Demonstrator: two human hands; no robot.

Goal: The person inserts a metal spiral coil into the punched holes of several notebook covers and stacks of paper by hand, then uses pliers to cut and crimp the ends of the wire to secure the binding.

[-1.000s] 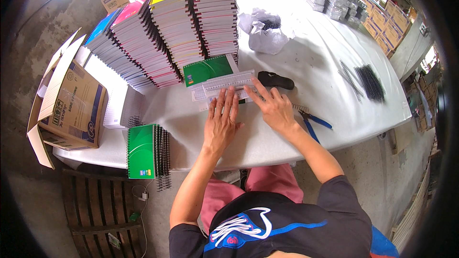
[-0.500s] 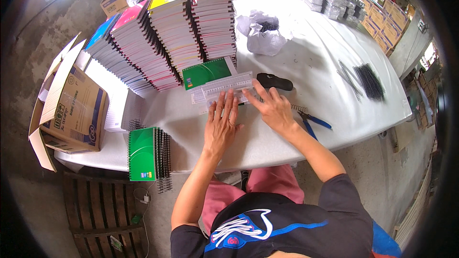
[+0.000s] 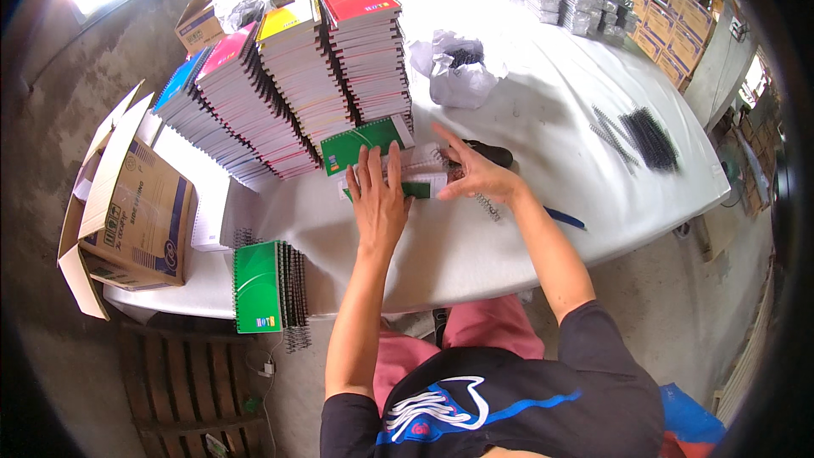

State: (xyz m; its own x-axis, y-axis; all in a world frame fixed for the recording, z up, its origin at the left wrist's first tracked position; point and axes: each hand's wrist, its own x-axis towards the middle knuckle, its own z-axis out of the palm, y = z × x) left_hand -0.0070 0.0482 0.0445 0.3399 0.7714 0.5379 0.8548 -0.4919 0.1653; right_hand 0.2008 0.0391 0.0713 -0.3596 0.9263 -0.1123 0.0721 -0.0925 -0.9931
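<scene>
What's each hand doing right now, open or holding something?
Left hand: open, fingers spread over the notebook.
Right hand: open, thumb and forefinger apart at the notebook's right side.

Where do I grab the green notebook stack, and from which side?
Probably set the grip on the near end of the stack, from the near side: that end overhangs the white table, leaving room beneath, while black coils line its right side.

White-covered table (image 3: 653,219): green notebook (image 3: 344,148), notebook stacks (image 3: 303,80), coils (image 3: 650,140), perhaps dark pouch (image 3: 493,153).
</scene>
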